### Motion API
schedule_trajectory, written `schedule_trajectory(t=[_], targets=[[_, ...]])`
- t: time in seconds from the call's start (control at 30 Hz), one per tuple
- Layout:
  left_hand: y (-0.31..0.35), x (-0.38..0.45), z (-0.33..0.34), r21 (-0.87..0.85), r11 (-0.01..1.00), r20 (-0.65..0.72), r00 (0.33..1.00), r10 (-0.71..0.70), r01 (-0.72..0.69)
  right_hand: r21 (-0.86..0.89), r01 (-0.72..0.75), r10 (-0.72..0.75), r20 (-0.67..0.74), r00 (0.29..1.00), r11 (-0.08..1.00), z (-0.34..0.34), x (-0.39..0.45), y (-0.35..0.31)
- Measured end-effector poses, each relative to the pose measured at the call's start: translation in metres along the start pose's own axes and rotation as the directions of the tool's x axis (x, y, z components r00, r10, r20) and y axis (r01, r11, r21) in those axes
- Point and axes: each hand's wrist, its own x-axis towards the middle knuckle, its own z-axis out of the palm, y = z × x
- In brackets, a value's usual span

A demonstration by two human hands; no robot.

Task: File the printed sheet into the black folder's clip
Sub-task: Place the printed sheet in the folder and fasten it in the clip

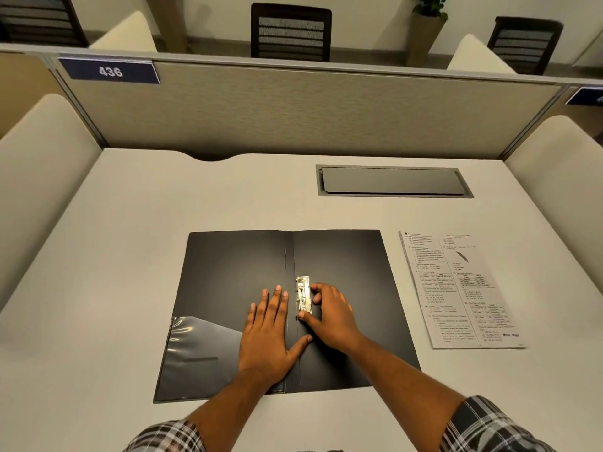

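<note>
The black folder lies open and flat on the desk in front of me. Its metal clip sits just right of the spine. My left hand rests flat, fingers spread, on the left cover beside the spine. My right hand is on the right cover, fingertips and thumb pinching the clip's lower part. The printed sheet lies flat on the desk to the right of the folder, apart from both hands.
A grey cable hatch is set into the desk behind the folder. A clear pocket covers the folder's lower left. Beige partitions enclose the desk at back and sides.
</note>
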Motion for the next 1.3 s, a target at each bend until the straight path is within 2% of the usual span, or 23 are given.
schedule_trajectory(t=[0.17,0.73,1.07,1.3], targets=[[0.000,0.001,0.001,-0.002,1.000,-0.004,1.000,0.000,0.000,0.027,-0.043,0.043,-0.009,0.999,0.999,0.000,0.002,-0.003],[-0.002,0.001,0.003,0.013,1.000,0.011,1.000,-0.005,0.004,0.004,-0.003,0.003,0.057,0.998,1.000,-0.011,-0.001,-0.013],[-0.001,0.002,0.003,0.013,1.000,0.019,1.000,-0.020,0.019,0.209,-0.122,0.097,0.129,0.987,0.970,-0.022,0.013,-0.024],[0.001,0.002,0.001,-0.004,1.000,0.022,1.000,-0.018,0.018,0.316,-0.130,0.090,0.138,0.986,0.940,-0.034,0.037,-0.038]])
